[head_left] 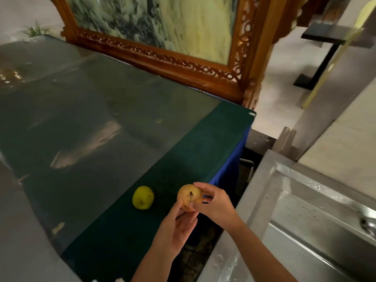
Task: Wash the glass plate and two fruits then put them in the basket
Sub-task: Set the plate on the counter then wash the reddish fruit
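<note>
held fruit: a yellow-brown fruit (189,197) with a dark blemish sat between both hands, above the near right corner of the worktop (122,123), close to the gap beside the sink (305,216).
right hand: the right hand (215,202) had its grip closed on the fruit, thumb underneath and fingertips on the far side, a light pinch rather than a full wrap.
left hand: the left hand (175,228) touched the fruit from below with open, loosely curved fingers; it looked more like a support than a firm hold.
second fruit: a greener fruit (143,197) lay alone on the green cloth (213,139), just beside the held one and apart from both hands.
plate and basket: neither the glass plate nor the basket was in view, so their places could not be told.
sink: the metal basin stood to the right, wet with droplets; a tap (368,220) showed at the far right edge.
risk, drop: carried across on fingertips only, the fruit could have slipped into the dark gap between worktop and sink, or bruised on the steel.
risk, roll: the loose fruit sat near the cloth's edge; a tug or brush on the cloth could have sent it rolling off.
risk, wet grip: once wet, the round skin would probably have turned slippery, so a pinch might have failed under running water.
progress: judged early; neither fruit looked wet.
</note>
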`<state>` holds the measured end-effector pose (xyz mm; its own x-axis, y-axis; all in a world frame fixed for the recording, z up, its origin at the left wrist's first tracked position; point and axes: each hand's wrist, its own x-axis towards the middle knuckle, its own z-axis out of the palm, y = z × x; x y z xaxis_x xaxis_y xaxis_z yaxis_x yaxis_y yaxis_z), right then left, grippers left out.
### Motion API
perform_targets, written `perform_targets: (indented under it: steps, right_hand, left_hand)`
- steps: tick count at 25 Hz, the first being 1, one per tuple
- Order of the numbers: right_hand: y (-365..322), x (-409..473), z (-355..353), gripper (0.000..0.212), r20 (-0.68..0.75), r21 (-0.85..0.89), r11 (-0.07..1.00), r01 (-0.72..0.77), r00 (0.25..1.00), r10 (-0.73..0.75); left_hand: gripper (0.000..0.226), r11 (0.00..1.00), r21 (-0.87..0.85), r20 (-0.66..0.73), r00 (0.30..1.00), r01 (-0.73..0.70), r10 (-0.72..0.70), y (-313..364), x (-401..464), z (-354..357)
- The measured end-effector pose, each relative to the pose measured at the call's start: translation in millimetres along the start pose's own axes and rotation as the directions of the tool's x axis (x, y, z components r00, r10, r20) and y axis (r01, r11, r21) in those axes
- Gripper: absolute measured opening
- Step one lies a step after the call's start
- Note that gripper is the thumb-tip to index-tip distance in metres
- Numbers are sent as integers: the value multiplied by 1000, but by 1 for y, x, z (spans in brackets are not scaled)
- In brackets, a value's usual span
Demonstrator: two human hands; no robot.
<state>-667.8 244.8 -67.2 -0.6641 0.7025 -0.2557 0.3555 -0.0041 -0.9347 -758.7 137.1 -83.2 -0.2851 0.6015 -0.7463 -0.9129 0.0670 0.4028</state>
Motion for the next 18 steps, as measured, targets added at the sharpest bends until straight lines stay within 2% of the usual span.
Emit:
perform_targets:
  steps: [3, 5, 8, 11, 12, 14, 16, 18]
  right_hand:
    - [27, -51, -55, 49, -105, 132, 991, -27, 994, 41]
    - [51, -94, -94, 49, -198, 162, 983, -82, 973, 114]
    - [94, -157, -144, 48, -288, 218, 965, -146, 935, 207]
    - [135, -205, -193, 36, -311, 278, 943, -181, 912, 267]
    - [145, -214, -207, 31, -356, 321, 931, -174, 889, 288]
    - [160, -221, -235, 20, -492, 503, 856, -119, 775, 397]
    - [163, -210, -258, 13, -510, 676, 733, -77, 669, 540]
    - [162, -189, -277, 15, -483, 740, 663, -113, 597, 641]
  left_hand:
    - [46, 998, 38, 167, 985, 45, -51, -52, -4, 28]
    - [54, 983, 117, 253, 953, 142, -168, -102, -6, 48]
    - [50, 926, 273, 270, 903, 261, -334, -180, -8, 70]
    - [46, 891, 314, 244, 878, 329, -411, -243, -11, 92]
    - [44, 891, 292, 234, 877, 349, -420, -257, -13, 98]
    - [44, 897, 223, 211, 879, 382, -427, -279, -15, 110]
    - [47, 908, 165, 197, 890, 384, -412, -288, -15, 119]
    - [49, 921, 150, 195, 902, 360, -385, -290, -11, 124]
